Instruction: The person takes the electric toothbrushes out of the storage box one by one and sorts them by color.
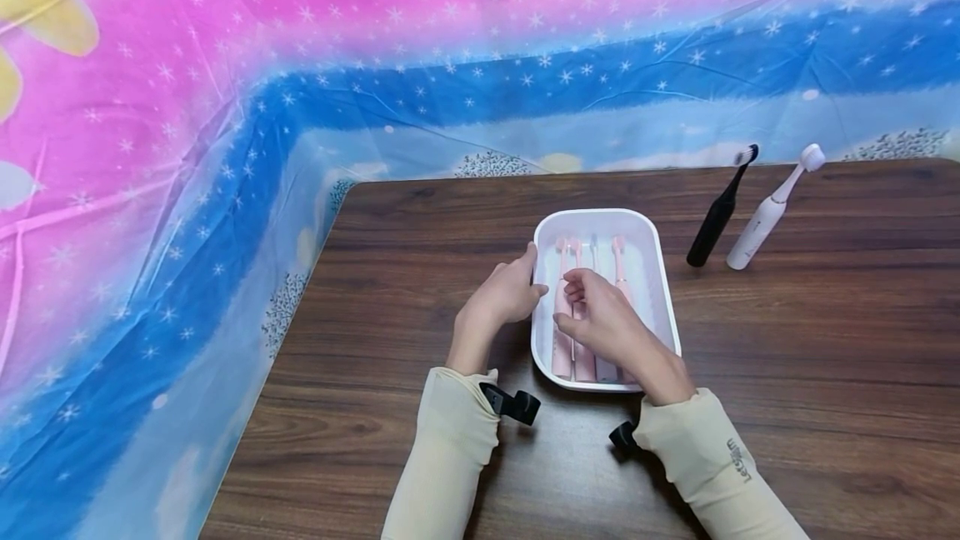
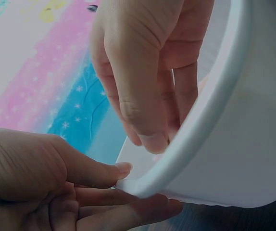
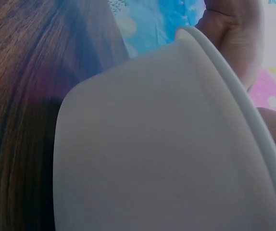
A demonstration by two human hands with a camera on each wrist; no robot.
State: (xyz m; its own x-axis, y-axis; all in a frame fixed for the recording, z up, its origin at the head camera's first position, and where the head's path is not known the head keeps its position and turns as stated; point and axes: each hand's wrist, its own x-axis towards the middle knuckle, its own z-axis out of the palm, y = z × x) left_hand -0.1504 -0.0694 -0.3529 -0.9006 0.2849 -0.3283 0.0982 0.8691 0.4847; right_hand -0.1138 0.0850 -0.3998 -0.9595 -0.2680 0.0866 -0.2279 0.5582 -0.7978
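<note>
A white plastic bin (image 1: 670, 307) stands on the table, with several electric toothbrushes lying side by side in it. Two pink toothbrushes (image 1: 562, 352) are at its left, a pale grey one (image 1: 606, 371) beside them, and another pink one (image 1: 618, 250) to the right. My left hand (image 1: 504, 294) pinches the bin's left rim, thumb inside and fingers beneath, as the left wrist view shows. Over the toothbrushes hovers my right hand (image 1: 603, 319), fingers loosely bent and pointing down into the bin; nothing is seen in its grasp. The bin's outer wall (image 3: 152, 139) fills the right wrist view.
To the right of the bin, a black electric toothbrush (image 1: 712, 227) and a white one (image 1: 757, 232) stand upright on the brown wooden table (image 1: 360, 340). A patterned pink and blue cloth (image 1: 420, 94) hangs behind the table and along its left side.
</note>
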